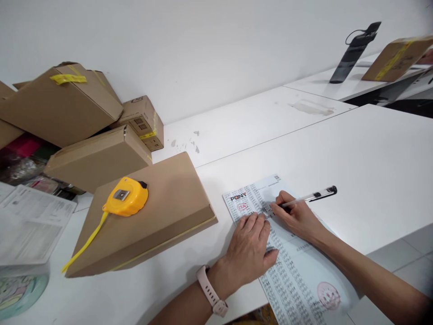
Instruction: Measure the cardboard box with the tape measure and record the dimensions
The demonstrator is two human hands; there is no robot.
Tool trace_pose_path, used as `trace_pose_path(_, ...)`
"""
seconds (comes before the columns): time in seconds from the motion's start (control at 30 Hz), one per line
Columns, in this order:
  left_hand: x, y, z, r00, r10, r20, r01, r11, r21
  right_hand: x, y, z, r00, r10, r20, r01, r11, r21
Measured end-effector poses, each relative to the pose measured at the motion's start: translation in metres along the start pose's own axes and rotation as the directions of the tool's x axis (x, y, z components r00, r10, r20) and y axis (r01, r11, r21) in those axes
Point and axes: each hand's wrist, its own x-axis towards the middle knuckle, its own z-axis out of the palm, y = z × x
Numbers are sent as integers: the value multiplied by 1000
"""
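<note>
A light blue printed paper sheet [287, 257] with "PONY" at its top and a round red stamp lies on the white table, its lower end reaching past the front edge. My left hand [250, 248] rests flat on the sheet's left side, fingers out, a pink watch band on the wrist. In my right hand [297, 219] a pen [316, 195] with a clear barrel and black clip is gripped, its tip by the paper near the upper text. Left of the hands, a yellow tape measure [130, 197] sits on a flat cardboard box [169, 189], some tape pulled out.
Cardboard boxes [64, 106] are piled at the back left against the wall. Printed papers [34, 221] and a teal-edged container [34, 293] stand at the left edge. At the back right are a dark bottle [352, 56] and a taped carton [389, 61].
</note>
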Motion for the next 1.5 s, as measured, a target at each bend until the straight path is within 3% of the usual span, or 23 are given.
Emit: trace_pose_path(1.5,-1,0,0,1000,6,-10,-6,1000,19,1,-5,-2,1000,-5,-21,4,1000,-15)
